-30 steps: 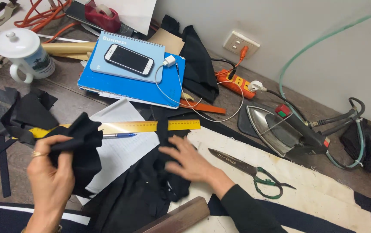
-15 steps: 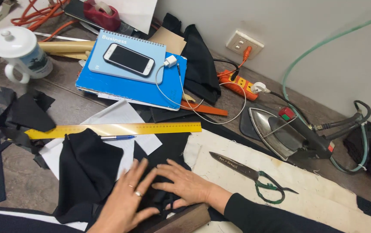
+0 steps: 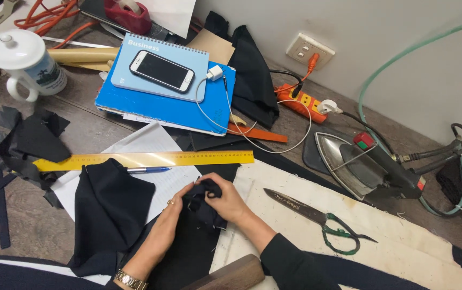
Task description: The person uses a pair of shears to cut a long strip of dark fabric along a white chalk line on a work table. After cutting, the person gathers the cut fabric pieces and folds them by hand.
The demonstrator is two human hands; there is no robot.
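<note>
both hands, the left hand (image 3: 170, 216) and right hand (image 3: 230, 200), pinch a small bunched black cloth piece (image 3: 203, 200) between them, just below the yellow ruler (image 3: 145, 159). behind it lies a blue spiral notebook (image 3: 155, 75) carrying a white phone (image 3: 161, 71), and the scissors (image 3: 317, 219) rest on the cream cloth (image 3: 403, 241).

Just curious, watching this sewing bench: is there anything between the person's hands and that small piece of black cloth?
Nothing visible. Both the left hand and the right hand are already touching the small black cloth piece, gripping it from either side. The yellow ruler and blue pen lie beyond it, the scissors off to the right.
</note>
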